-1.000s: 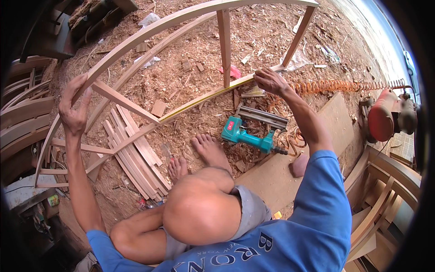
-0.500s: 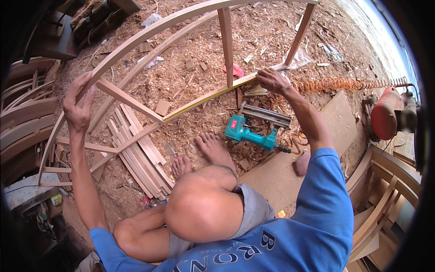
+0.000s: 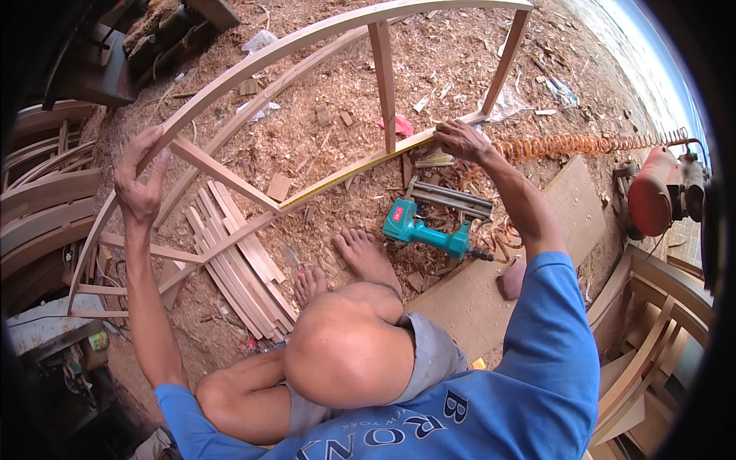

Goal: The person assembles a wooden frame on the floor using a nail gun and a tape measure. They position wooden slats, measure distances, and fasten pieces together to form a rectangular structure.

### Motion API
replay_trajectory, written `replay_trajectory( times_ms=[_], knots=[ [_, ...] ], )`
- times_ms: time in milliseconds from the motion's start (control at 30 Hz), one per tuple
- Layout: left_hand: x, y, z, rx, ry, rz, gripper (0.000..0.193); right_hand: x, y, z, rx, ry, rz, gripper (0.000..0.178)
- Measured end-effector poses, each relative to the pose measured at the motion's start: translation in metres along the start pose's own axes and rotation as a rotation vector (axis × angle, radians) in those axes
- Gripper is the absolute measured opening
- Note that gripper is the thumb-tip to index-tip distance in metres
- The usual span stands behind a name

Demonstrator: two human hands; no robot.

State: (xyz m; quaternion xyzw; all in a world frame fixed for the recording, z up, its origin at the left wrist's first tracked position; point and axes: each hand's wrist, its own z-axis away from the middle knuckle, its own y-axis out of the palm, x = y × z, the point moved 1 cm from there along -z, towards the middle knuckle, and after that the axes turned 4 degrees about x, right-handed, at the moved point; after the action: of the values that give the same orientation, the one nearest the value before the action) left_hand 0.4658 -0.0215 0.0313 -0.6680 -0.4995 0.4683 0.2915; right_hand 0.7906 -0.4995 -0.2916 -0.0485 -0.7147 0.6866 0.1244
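A curved wooden frame (image 3: pixel 222 86) with straight crosspieces stands over the ground in front of me. My left hand (image 3: pixel 140 182) is closed around its curved outer rail, near a slanting crosspiece. Along the straight inner rail lies a yellow tape measure (image 3: pixel 360 163), stretched from the slanting crosspiece past an upright one. My right hand (image 3: pixel 462 142) is closed on the right part of the tape and touches the rail there; the tape's case, if it is in the hand, is hidden. A teal nail gun (image 3: pixel 424 231) lies on the ground below my right hand.
Several wooden strips (image 3: pixel 238 261) lie stacked by my feet. An orange coiled air hose (image 3: pixel 567 142) runs right, toward a red compressor tank (image 3: pixel 652 192). A flat board (image 3: pixel 529 245) lies at right. Curved wooden pieces (image 3: pixel 46 207) are piled at left, and shavings cover the floor.
The view has shifted slightly. Both hands keep their hold on the frame and tape, and nothing else has visibly changed.
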Motion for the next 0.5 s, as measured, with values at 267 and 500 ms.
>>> replay_trajectory(
  times_ms=[267, 500],
  knots=[
    [-0.007, 0.0, -0.001, -0.032, -0.04, 0.017, 0.027, 0.0, -0.066, 0.007, -0.2, -0.155, -0.059, 0.018],
    [0.0, 0.001, -0.003, -0.044, -0.146, -0.023, 0.021, -0.013, -0.239, -0.019, -0.434, -0.28, 0.307, 0.026]
  ],
)
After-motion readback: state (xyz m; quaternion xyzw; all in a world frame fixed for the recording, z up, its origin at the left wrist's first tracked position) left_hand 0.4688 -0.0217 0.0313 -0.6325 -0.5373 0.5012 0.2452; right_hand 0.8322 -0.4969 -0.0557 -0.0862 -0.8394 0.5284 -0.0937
